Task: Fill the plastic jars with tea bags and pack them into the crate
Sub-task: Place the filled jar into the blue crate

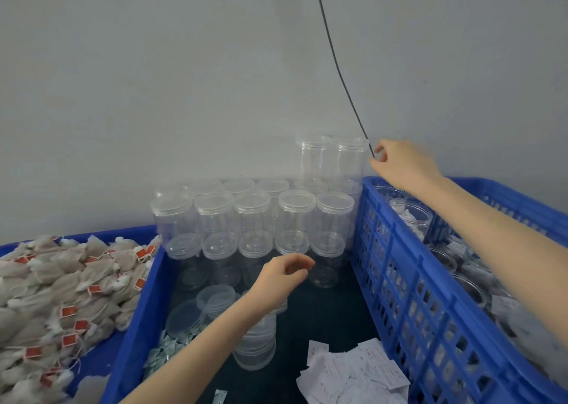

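Clear empty plastic jars (pixel 255 216) with lids stand stacked in rows against the wall, and two more jars (pixel 350 157) sit higher at the right end. My left hand (pixel 282 276) hovers over the front row of jars, fingers loosely curled, holding nothing. My right hand (pixel 402 164) is raised beside the top right jar, its fingers loosely curled next to a black cable (pixel 338 65). The blue slotted crate (pixel 399 268) on the right holds several jars with tea bags (pixel 412 216). Tea bags (pixel 61 280) with red tags lie heaped at the left.
The tea bags fill a blue tray (pixel 138 311). Loose clear lids (pixel 212 299) and a short stack of lids (pixel 258 351) lie under my left forearm. White paper slips (pixel 353 373) and small sachets (pixel 163 351) litter the dark surface. A grey wall stands close behind.
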### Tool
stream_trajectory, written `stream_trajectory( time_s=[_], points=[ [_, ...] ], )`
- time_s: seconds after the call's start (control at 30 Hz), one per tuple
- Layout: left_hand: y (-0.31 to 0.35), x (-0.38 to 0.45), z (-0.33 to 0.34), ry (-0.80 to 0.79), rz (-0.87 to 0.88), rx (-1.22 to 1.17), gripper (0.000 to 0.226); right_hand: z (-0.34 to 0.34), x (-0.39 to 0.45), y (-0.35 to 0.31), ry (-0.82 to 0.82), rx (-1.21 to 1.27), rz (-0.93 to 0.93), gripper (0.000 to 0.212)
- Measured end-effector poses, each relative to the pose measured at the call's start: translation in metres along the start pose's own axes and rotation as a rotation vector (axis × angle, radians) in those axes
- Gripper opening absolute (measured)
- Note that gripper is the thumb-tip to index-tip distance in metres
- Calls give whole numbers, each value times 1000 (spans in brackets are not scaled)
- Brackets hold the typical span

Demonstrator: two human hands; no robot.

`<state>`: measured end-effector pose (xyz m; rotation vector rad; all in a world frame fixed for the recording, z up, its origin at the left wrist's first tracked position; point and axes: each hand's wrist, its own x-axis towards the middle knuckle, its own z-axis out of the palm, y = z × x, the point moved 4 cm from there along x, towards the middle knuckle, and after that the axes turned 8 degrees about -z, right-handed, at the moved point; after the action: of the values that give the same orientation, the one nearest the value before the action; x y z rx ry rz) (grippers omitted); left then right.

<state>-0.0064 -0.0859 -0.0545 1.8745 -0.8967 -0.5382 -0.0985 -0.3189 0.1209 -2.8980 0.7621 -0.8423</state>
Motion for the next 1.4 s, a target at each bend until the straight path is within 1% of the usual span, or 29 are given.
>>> stream_trajectory(
  time_s=[0.07, 0.2, 0.3, 0.4, 0.53, 0.6, 0.73, 0.83, 0.93, 1.07, 1.27, 1.33, 1.4],
  points=[
    [-1, -1, -11, 52, 5, 42, 24, 1, -4, -38, -8, -7, -102, 32],
    [-5, -6, -38, 175, 21, 148, 24, 28, -17, -99, -143, -76, -307, 33],
    [-8, -8, -67, 325, 2, 210, 24, 58, -29, -128, -215, -147, -418, 33],
    [-13, -8, -103, 507, -24, 282, 29, 86, -42, -146, -289, -146, -476, 32],
    [-31, -6, -142, 674, -79, 445, 43, 123, -67, -158, -404, -98, -494, 31],
    [-35, 1, -156, 734, -53, 563, 52, 140, -79, -161, -442, -101, -503, 29],
    [-31, 26, -164, 688, 35, 911, 64, 164, -97, -168, -546, 1, -482, 30],
    [-29, 44, -162, 654, 47, 1040, 67, 177, -110, -177, -571, 93, -486, 29],
    [-28, 55, -157, 651, 73, 1115, 59, 189, -124, -186, -591, 147, -495, 30],
    [-29, 58, -159, 699, 133, 1119, 43, 200, -137, -190, -599, 221, -495, 27],
    [-21, 45, -163, 746, 168, 1065, 24, 196, -129, -185, -562, 294, -422, 27],
    [-17, 38, -163, 788, 194, 1056, 20, 194, -124, -184, -549, 313, -398, 27],
    [-15, 34, -163, 771, 190, 1021, 20, 194, -121, -184, -543, 337, -372, 26]
  ],
)
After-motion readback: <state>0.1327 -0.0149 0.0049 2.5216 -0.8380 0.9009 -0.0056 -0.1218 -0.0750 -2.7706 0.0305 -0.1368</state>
